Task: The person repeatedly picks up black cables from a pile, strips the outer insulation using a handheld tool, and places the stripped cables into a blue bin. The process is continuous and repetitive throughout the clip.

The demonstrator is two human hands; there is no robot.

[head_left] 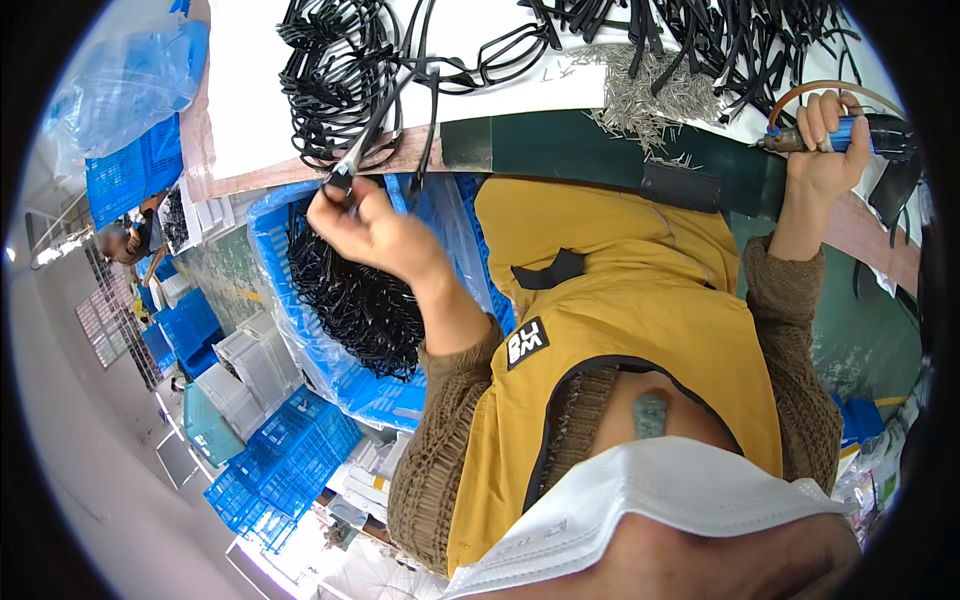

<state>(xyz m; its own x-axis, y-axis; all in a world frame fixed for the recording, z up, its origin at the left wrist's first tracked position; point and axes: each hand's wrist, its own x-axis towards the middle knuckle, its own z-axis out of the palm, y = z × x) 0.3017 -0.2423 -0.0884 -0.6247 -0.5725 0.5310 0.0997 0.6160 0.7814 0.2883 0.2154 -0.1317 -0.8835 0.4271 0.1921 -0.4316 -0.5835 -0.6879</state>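
Observation:
My left hand (390,236) is at the table's front edge, fingers pinched on a black eyeglass temple (365,146) with a pale shine along it. Behind it rises a stack of black eyeglass frames (330,90). Another black eyeglass frame (514,54) lies to the right of the stack. Gripped in my right hand (817,161) is a powered screwdriver (841,136) with a blue band and a hose, its tip pointing left. Between the hands, a heap of small silver screws or pins (652,97) lies on the white sheet, some spilling over its edge.
Loose black temples (720,45) are piled at the back right. A blue crate (274,217) lined with plastic stands below my left forearm, full of black eyeglass parts (352,307). Blue baskets (300,442) and white bins (259,352) stand on the left, with a person (131,244) farther off.

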